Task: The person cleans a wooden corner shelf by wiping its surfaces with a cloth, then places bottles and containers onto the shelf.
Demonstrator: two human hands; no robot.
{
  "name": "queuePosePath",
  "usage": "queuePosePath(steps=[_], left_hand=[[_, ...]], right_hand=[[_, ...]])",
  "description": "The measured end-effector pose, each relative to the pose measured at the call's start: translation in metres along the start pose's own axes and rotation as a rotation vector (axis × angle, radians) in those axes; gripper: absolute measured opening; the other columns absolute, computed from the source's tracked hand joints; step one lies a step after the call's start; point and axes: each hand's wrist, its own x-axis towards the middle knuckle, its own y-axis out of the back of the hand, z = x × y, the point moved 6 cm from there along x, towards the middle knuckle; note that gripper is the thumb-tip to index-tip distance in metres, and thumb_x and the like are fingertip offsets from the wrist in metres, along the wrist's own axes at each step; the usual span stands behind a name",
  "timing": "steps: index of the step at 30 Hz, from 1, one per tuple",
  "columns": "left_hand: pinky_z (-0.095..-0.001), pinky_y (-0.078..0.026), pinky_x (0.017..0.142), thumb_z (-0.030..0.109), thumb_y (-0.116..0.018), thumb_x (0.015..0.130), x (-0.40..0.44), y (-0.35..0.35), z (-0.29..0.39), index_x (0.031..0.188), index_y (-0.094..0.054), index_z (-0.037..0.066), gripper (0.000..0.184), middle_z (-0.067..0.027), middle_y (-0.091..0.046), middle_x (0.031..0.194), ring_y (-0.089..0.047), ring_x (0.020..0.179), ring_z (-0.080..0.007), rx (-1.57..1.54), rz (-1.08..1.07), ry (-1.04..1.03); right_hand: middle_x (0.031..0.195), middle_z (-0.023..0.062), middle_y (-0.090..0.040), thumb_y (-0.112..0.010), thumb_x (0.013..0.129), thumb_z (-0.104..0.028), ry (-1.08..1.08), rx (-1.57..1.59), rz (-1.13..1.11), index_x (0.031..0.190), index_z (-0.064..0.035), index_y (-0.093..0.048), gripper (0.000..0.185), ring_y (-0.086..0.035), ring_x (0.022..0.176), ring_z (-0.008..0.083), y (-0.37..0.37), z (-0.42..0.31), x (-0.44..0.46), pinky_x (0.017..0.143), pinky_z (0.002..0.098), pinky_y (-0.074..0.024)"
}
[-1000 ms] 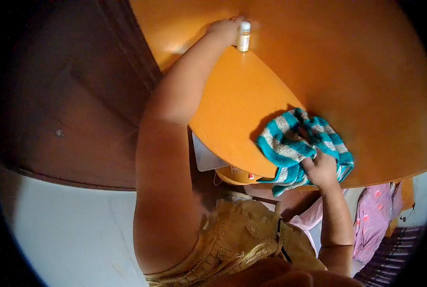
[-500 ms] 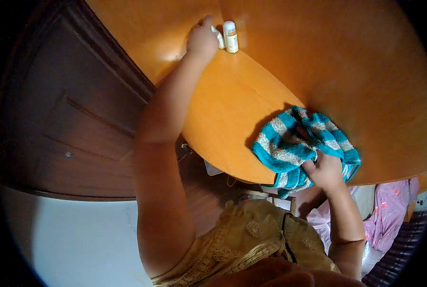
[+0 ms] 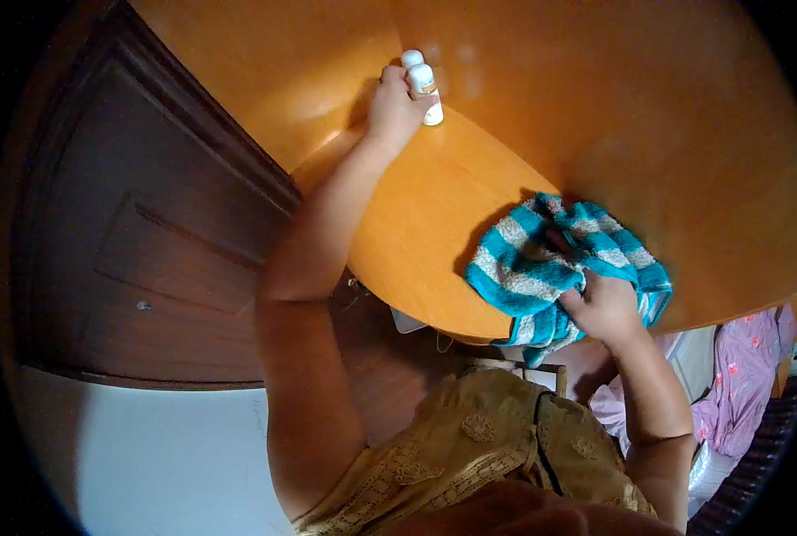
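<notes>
At the back corner of the orange wooden shelf (image 3: 425, 214), my left hand (image 3: 396, 112) is closed around a small white bottle (image 3: 422, 79) with a printed label. The thumb crosses its front. A second white bottle (image 3: 412, 58) shows just behind it, mostly hidden; whether my fingers touch it too I cannot tell. My right hand (image 3: 605, 308) grips a teal and white striped towel (image 3: 523, 286). The towel lies bunched on the shelf near the front edge, with a corner hanging over. Some right-hand fingers are hidden in its folds.
Curved wooden panels (image 3: 613, 98) rise behind the shelf. To the left stands a dark brown door (image 3: 148, 241) above a white surface (image 3: 175, 447). Below right lies pink flowered fabric (image 3: 738, 384). A framed object (image 3: 541, 377) is under the shelf edge.
My left hand has shifted right and nearer, and its thumb now lies across a bottle. The bottles, side by side before, now overlap. My right hand stays on the towel.
</notes>
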Motion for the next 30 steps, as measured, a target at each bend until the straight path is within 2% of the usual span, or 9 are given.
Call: queuePosePath(steps=[3, 7, 13, 16, 18, 22, 24, 29, 30], left_hand=[[-0.037, -0.052, 0.078, 0.015, -0.082, 0.07, 0.0, -0.017, -0.021, 0.096, -0.05, 0.0, 0.045, -0.0163, -0.065, 0.095, -0.066, 0.09, -0.0289, 0.106, -0.079, 0.09], [-0.0334, -0.051, 0.074, 0.017, -0.082, 0.071, 0.004, -0.029, -0.035, 0.099, -0.05, 0.002, 0.046, -0.01, -0.063, 0.086, -0.063, 0.081, -0.0214, 0.085, -0.084, 0.085], [-0.0361, -0.052, 0.074, 0.016, -0.079, 0.072, 0.019, -0.035, -0.049, 0.099, -0.051, 0.001, 0.042, -0.0123, -0.065, 0.09, -0.065, 0.083, -0.0252, 0.179, 0.016, -0.006], [-0.0381, -0.052, 0.073, 0.015, -0.078, 0.072, 0.031, -0.041, -0.069, 0.097, -0.053, 0.001, 0.039, -0.0133, -0.066, 0.09, -0.065, 0.084, -0.0269, 0.148, 0.067, -0.073], [-0.0445, -0.048, 0.084, 0.015, -0.079, 0.066, 0.029, -0.033, -0.061, 0.096, -0.052, 0.0, 0.043, -0.0192, -0.062, 0.096, -0.059, 0.095, -0.0362, 0.209, 0.076, 0.001], [-0.0441, -0.049, 0.083, 0.018, -0.081, 0.065, 0.028, -0.035, -0.063, 0.095, -0.053, 0.0, 0.045, -0.0194, -0.061, 0.096, -0.058, 0.095, -0.0367, 0.144, 0.039, 0.053], [-0.0404, -0.051, 0.07, 0.029, -0.083, 0.066, 0.024, -0.027, -0.055, 0.086, -0.058, 0.001, 0.042, -0.0138, -0.064, 0.08, -0.063, 0.072, -0.03, 0.255, 0.211, -0.085], [-0.0414, -0.052, 0.072, 0.034, -0.082, 0.069, 0.028, -0.02, -0.043, 0.091, -0.061, 0.001, 0.044, -0.0152, -0.066, 0.083, -0.066, 0.079, -0.0311, 0.245, 0.064, 0.014], [-0.0417, -0.052, 0.073, 0.034, -0.081, 0.07, 0.02, -0.013, -0.036, 0.093, -0.062, 0.0, 0.045, -0.0154, -0.067, 0.084, -0.066, 0.08, -0.0315, 0.244, 0.019, 0.037]], right_hand=[[0.107, 0.0219, -0.063, -0.062, 0.081, -0.036, -0.131, -0.002, -0.097, 0.113, -0.0057, -0.062, 0.044, -0.061, 0.097, 0.0403, -0.004, 0.005, 0.0, 0.083, 0.0462, -0.0498], [0.107, 0.0217, -0.063, -0.062, 0.082, -0.037, -0.019, -0.02, -0.013, 0.115, -0.0069, -0.061, 0.045, -0.061, 0.096, 0.0404, -0.004, 0.004, -0.001, 0.082, 0.0469, -0.0502], [0.109, 0.0216, -0.062, -0.062, 0.082, -0.037, -0.008, -0.006, -0.014, 0.118, -0.0069, -0.06, 0.047, -0.06, 0.098, 0.0402, -0.001, 0.001, 0.0, 0.083, 0.0461, -0.0498], [0.11, 0.0212, -0.062, -0.062, 0.082, -0.036, 0.118, -0.023, 0.101, 0.118, -0.0066, -0.06, 0.048, -0.06, 0.098, 0.0398, 0.002, -0.003, 0.002, 0.084, 0.0456, -0.0494], [0.11, 0.0206, -0.062, -0.062, 0.081, -0.036, 0.09, -0.018, 0.095, 0.117, -0.0057, -0.061, 0.047, -0.06, 0.099, 0.0392, 0.004, -0.004, 0.001, 0.085, 0.045, -0.0491], [0.112, 0.0206, -0.062, -0.063, 0.081, -0.036, 0.048, -0.044, 0.022, 0.116, -0.0044, -0.062, 0.047, -0.059, 0.101, 0.0393, -0.002, 0.002, 0.0, 0.086, 0.0445, -0.0487], [0.115, 0.0213, -0.061, -0.063, 0.08, -0.036, 0.103, -0.046, 0.071, 0.115, -0.0031, -0.062, 0.048, -0.058, 0.104, 0.0395, -0.001, 0.0, 0.001, 0.089, 0.0435, -0.0476], [0.116, 0.0226, -0.061, -0.063, 0.08, -0.034, -0.152, -0.046, -0.205, 0.115, -0.0013, -0.061, 0.048, -0.056, 0.107, 0.04, -0.01, 0.01, 0.001, 0.092, 0.0437, -0.0455], [0.115, 0.0228, -0.061, -0.063, 0.08, -0.033, -0.062, -0.06, -0.102, 0.114, -0.0011, -0.061, 0.047, -0.057, 0.106, 0.04, -0.01, 0.013, 0.001, 0.091, 0.044, -0.0458]])
